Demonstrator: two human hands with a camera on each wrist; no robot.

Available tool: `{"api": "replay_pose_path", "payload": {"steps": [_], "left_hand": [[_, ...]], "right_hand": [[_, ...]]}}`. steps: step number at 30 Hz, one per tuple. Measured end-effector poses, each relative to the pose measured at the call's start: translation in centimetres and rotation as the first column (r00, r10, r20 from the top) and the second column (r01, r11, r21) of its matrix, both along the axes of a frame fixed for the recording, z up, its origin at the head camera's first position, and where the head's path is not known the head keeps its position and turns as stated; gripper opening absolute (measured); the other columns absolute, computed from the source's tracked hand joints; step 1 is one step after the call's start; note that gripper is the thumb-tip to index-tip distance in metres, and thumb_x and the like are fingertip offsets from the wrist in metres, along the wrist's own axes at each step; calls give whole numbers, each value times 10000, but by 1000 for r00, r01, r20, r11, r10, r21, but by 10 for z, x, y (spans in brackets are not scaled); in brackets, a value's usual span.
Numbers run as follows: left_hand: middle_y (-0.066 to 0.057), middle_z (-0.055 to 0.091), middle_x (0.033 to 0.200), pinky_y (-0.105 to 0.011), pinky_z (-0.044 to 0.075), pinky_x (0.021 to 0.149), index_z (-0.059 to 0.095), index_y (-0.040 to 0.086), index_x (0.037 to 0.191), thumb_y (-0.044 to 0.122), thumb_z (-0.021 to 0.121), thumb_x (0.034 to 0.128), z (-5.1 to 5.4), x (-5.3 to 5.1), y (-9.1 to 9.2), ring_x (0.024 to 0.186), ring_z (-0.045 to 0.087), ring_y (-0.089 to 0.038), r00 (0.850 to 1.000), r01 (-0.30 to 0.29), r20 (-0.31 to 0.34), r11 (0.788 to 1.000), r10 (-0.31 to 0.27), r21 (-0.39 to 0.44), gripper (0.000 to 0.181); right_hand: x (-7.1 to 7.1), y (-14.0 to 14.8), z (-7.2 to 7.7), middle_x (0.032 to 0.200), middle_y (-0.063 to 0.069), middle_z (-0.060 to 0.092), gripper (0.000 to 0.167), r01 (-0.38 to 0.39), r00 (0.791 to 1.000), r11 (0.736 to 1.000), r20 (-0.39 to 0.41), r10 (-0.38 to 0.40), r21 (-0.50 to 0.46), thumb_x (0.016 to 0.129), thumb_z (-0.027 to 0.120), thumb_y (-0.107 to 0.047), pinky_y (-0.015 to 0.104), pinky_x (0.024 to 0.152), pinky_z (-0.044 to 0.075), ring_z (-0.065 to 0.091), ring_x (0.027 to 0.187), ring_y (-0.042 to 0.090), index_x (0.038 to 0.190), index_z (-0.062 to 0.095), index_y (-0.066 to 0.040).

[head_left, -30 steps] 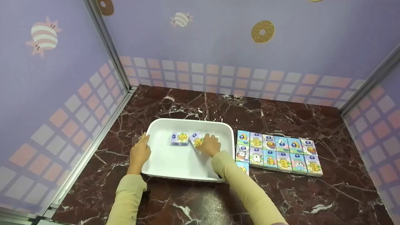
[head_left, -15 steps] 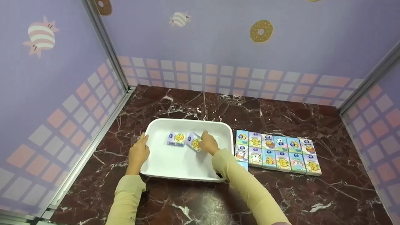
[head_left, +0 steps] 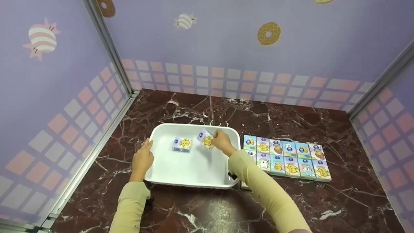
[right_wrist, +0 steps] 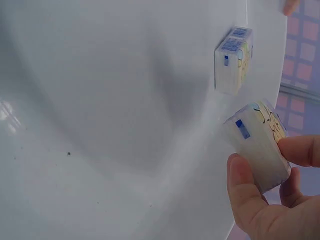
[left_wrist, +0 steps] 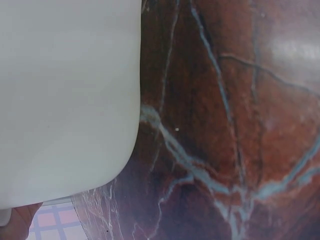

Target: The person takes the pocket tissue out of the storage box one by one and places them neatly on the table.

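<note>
In the head view my right hand [head_left: 223,142] pinches a small printed tissue pack [head_left: 205,138] over the white tray [head_left: 190,168]. The right wrist view shows thumb and fingers on opposite sides of this pack [right_wrist: 260,147], which is tilted. A second tissue pack [head_left: 181,144] lies inside the tray, a short way left of the held one. My left hand [head_left: 142,160] rests against the tray's left rim with fingers extended along it. In the left wrist view only a bit of the left hand [left_wrist: 22,220] shows at the tray's corner.
Right of the tray, several tissue packs [head_left: 291,165] lie in two close rows on the dark marble surface [head_left: 181,207]. One at the near left is partly covered by my right sleeve [head_left: 265,184]. Purple patterned panels [head_left: 207,38] stand at the back and both sides.
My right hand has lifted the pinched tissue pack and moved it away from the other pack, slightly back and right. The left hand stays at the rim.
</note>
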State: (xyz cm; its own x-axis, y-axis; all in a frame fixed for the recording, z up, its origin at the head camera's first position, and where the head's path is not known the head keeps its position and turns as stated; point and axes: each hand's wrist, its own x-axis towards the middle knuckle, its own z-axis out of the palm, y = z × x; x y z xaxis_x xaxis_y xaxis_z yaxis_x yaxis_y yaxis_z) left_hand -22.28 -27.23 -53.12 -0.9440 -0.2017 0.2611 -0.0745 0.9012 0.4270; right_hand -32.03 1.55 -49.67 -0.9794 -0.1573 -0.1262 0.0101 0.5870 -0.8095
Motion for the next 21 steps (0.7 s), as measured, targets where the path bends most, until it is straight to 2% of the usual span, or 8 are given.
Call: {"api": "replay_pose_path", "payload": {"steps": [1,4,6,9,12,16,21], "left_hand": [[-170,433,1325,-447,434,601,505,13,1237,-20,404,818,0,0,0,746,579,-392,1000,0,-8,1000,0,-4,432],[-172,437,1322,-467,438,635,505,11,1236,-20,405,817,-1,0,0,803,581,-410,1000,1,-13,1000,-1,-2,432],[-174,437,1321,-465,438,633,504,10,1237,-20,405,817,0,0,0,776,582,-405,1000,0,-13,1000,-1,-5,432],[-176,444,1315,-454,435,604,511,5,1229,-24,417,811,-1,0,0,696,574,-384,1000,2,-23,1000,-2,-11,429],[-182,452,1306,-445,432,577,519,-3,1218,-34,432,803,-2,1,0,655,564,-371,999,3,-44,1000,-4,-19,425],[-178,462,1299,-441,431,565,527,1,1212,-34,443,799,-3,1,1,628,558,-360,998,2,-61,1000,-4,-21,423],[-179,460,1301,-425,424,541,525,4,1215,-33,434,803,-2,0,0,581,539,-339,998,6,-60,1000,-7,-17,423]], "right_hand": [[1,3,3,670,25,421,178,13,1000,999,20,-12,-40,663,522,47,218,485,350,413,587,134,686,403,-83],[2,12,12,725,36,431,198,54,994,987,100,-39,-153,694,520,59,188,473,388,443,577,105,718,383,-82],[3,16,17,803,74,468,200,91,985,972,163,-56,-215,712,525,59,221,521,455,492,613,123,778,387,-70],[3,23,22,970,151,498,280,130,974,947,217,-67,-292,730,527,56,311,650,513,551,721,176,951,389,-47],[3,31,25,1053,194,494,497,151,969,923,236,-68,-355,726,508,73,363,697,517,565,757,210,1165,341,-90],[4,43,29,944,181,518,772,151,972,894,228,-57,-421,715,485,102,342,614,518,566,644,179,1356,236,-248],[9,60,34,775,99,502,851,112,983,884,182,-32,-454,724,459,97,328,560,518,536,555,137,1400,180,-337]]}}
